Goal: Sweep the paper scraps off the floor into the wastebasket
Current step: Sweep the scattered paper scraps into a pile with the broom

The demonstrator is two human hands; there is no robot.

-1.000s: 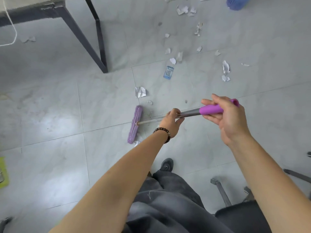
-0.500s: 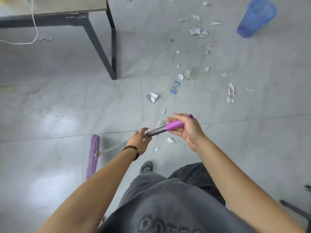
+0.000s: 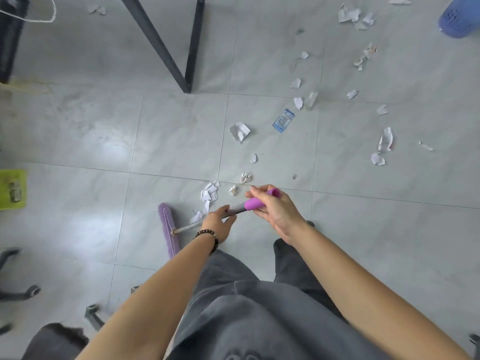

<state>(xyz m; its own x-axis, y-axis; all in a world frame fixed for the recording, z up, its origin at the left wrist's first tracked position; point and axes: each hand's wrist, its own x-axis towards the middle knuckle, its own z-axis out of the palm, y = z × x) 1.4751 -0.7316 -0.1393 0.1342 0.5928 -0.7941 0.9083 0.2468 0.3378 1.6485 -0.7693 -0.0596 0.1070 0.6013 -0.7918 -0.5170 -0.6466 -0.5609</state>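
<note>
Head view: left hand (image 3: 217,224) and right hand (image 3: 275,211) grip broom (image 3: 167,227) (purple), paper scraps (image 3: 209,194) just beyond.

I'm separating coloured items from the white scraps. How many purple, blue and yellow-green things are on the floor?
Purple: 1, the purple-bristled broom
Blue: 2, the blue plastic mesh wastebasket and the small blue printed packet
Yellow-green: 1, the flat yellow-green mat
Total: 4

Resembles an office or workroom. Indicated by: large grey floor tiles (image 3: 91,131), black metal table frame (image 3: 166,48), castor-footed swivel-chair bases (image 3: 33,291) at lower left, loose white cable (image 3: 39,20) at upper left, blue plastic wastebasket (image 3: 460,18) at upper right.
</note>
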